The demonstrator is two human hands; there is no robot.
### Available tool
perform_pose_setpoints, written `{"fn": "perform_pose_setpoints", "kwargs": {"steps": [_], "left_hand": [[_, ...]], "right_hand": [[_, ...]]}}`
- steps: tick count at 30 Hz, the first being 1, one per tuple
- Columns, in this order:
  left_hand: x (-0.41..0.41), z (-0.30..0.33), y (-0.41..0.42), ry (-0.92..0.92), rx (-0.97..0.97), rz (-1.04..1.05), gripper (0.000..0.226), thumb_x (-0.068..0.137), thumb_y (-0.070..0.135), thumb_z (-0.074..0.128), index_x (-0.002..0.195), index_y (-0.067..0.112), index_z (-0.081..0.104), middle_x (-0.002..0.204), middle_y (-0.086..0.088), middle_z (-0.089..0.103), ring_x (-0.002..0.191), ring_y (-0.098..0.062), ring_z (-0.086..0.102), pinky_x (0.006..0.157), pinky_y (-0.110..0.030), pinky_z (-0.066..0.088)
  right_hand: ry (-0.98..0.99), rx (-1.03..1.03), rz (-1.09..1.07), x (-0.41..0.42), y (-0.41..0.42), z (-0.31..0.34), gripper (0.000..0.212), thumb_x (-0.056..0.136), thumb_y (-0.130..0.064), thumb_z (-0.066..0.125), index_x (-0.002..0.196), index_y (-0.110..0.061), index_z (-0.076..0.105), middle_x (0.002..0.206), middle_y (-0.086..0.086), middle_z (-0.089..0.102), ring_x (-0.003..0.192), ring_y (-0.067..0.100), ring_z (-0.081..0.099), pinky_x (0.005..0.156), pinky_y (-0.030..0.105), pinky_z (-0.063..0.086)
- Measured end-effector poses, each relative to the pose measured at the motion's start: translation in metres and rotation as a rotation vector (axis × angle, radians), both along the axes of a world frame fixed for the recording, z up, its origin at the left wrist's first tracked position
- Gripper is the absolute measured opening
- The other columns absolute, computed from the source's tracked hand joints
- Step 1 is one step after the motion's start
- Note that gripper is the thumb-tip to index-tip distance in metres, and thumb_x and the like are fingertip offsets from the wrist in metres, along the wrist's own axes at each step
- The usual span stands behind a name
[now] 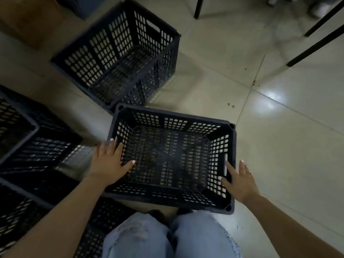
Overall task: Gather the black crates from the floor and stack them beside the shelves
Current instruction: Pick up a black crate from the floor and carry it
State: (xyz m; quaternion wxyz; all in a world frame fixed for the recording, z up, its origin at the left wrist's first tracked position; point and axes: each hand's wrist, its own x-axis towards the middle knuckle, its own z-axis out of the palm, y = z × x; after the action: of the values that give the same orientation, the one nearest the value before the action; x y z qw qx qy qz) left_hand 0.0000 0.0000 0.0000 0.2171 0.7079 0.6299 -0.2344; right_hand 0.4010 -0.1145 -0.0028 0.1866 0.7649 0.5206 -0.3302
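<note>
A black perforated crate [186,113] stands upright on the tiled floor right in front of my knees. My left hand [109,159] hovers at its left wall, fingers spread, holding nothing. My right hand [240,181] is at its right wall beside the handle slot, fingers also spread and empty. A second black crate [119,53] stands behind it, touching its far left corner. More black crates [33,138] sit at the left, and another [104,216] lies partly under my left forearm.
Black furniture legs [312,47] stand at the top right. A brown cardboard box [28,19] sits at the top left. Bare tiles with bits of dirt spread to the right. My jeans-clad knees [167,237] fill the bottom edge.
</note>
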Motion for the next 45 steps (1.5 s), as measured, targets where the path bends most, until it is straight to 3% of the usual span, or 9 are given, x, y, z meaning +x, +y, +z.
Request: {"fn": "perform_pose_setpoints", "kwargs": {"steps": [3, 8, 12, 15, 18, 26, 34, 39, 45], "left_hand": [[-0.005, -0.03, 0.004, 0.095, -0.028, 0.023, 0.088, 0.085, 0.074, 0.026, 0.153, 0.023, 0.008, 0.161, -0.013, -0.002, 0.146, -0.039, -0.002, 0.116, -0.051, 0.001], [-0.009, -0.06, -0.001, -0.056, -0.053, 0.134, 0.084, 0.085, 0.07, 0.04, 0.152, 0.027, 0.015, 0.159, -0.011, -0.019, 0.145, -0.043, -0.005, 0.114, -0.058, 0.009], [-0.012, -0.067, 0.008, -0.22, -0.021, 0.417, 0.085, 0.081, 0.065, 0.054, 0.15, 0.025, 0.025, 0.158, -0.01, -0.023, 0.144, -0.043, 0.01, 0.112, -0.056, 0.027], [-0.019, -0.066, 0.023, -0.227, -0.152, 0.55, 0.094, 0.07, 0.076, 0.05, 0.148, 0.029, 0.029, 0.16, -0.015, -0.002, 0.142, -0.042, 0.019, 0.11, -0.055, 0.03], [-0.018, -0.05, 0.025, -0.273, -0.15, 0.571, 0.089, 0.075, 0.071, 0.055, 0.149, 0.029, 0.028, 0.155, -0.017, 0.024, 0.133, -0.04, 0.037, 0.106, -0.049, 0.038], [-0.005, 0.087, 0.014, -0.217, -0.034, 0.552, 0.073, 0.086, 0.059, 0.052, 0.148, 0.026, 0.033, 0.144, -0.02, 0.034, 0.126, -0.038, 0.043, 0.101, -0.042, 0.04], [-0.013, 0.251, -0.022, -0.1, 0.019, 0.547, 0.075, 0.084, 0.071, 0.04, 0.144, 0.026, 0.038, 0.152, -0.019, 0.019, 0.132, -0.047, 0.028, 0.106, -0.049, 0.03], [-0.026, 0.335, -0.049, -0.07, 0.066, 0.606, 0.081, 0.08, 0.079, 0.032, 0.142, 0.027, 0.042, 0.154, -0.019, 0.021, 0.136, -0.045, 0.026, 0.109, -0.048, 0.027], [-0.049, 0.405, -0.115, -0.113, 0.169, 0.739, 0.07, 0.083, 0.071, 0.044, 0.135, 0.025, 0.048, 0.158, -0.013, 0.012, 0.136, -0.047, 0.023, 0.11, -0.05, 0.024]], "right_hand": [[-0.001, -0.016, -0.102, 0.004, 0.001, -0.03, 0.072, 0.093, -0.059, 0.037, 0.152, -0.036, 0.002, 0.159, 0.017, -0.011, 0.148, 0.033, -0.003, 0.117, 0.043, 0.018], [0.096, -0.007, -0.292, 0.002, 0.01, -0.053, 0.072, 0.091, -0.055, 0.046, 0.151, -0.037, 0.011, 0.16, 0.015, -0.006, 0.146, 0.035, 0.013, 0.113, 0.042, 0.027], [0.133, 0.08, -0.414, 0.002, 0.024, -0.058, 0.073, 0.088, -0.05, 0.055, 0.15, -0.033, 0.021, 0.147, 0.017, 0.028, 0.126, 0.037, 0.044, 0.103, 0.04, 0.04], [0.167, 0.119, -0.51, 0.002, 0.034, -0.049, 0.074, 0.084, -0.051, 0.06, 0.148, -0.03, 0.029, 0.134, 0.017, 0.043, 0.112, 0.035, 0.055, 0.095, 0.038, 0.046], [0.205, 0.167, -0.53, 0.004, 0.037, -0.032, 0.079, 0.072, -0.06, 0.06, 0.142, -0.032, 0.038, 0.127, 0.016, 0.053, 0.107, 0.033, 0.059, 0.095, 0.044, 0.05], [0.103, 0.249, -0.396, 0.007, 0.038, 0.084, 0.061, 0.083, -0.047, 0.063, 0.139, -0.029, 0.046, 0.132, 0.023, 0.049, 0.124, 0.038, 0.044, 0.106, 0.044, 0.039], [0.094, 0.35, -0.274, 0.004, 0.032, 0.246, 0.06, 0.082, -0.043, 0.066, 0.137, -0.027, 0.049, 0.132, 0.024, 0.05, 0.121, 0.041, 0.046, 0.104, 0.046, 0.042], [0.13, 0.418, -0.152, 0.001, 0.036, 0.33, 0.061, 0.084, -0.043, 0.063, 0.14, -0.028, 0.045, 0.131, 0.022, 0.05, 0.12, 0.04, 0.045, 0.103, 0.047, 0.042], [0.136, 0.507, 0.009, -0.03, 0.039, 0.402, 0.059, 0.088, -0.046, 0.058, 0.141, -0.026, 0.043, 0.139, 0.02, 0.044, 0.122, 0.039, 0.041, 0.104, 0.044, 0.035]]}}
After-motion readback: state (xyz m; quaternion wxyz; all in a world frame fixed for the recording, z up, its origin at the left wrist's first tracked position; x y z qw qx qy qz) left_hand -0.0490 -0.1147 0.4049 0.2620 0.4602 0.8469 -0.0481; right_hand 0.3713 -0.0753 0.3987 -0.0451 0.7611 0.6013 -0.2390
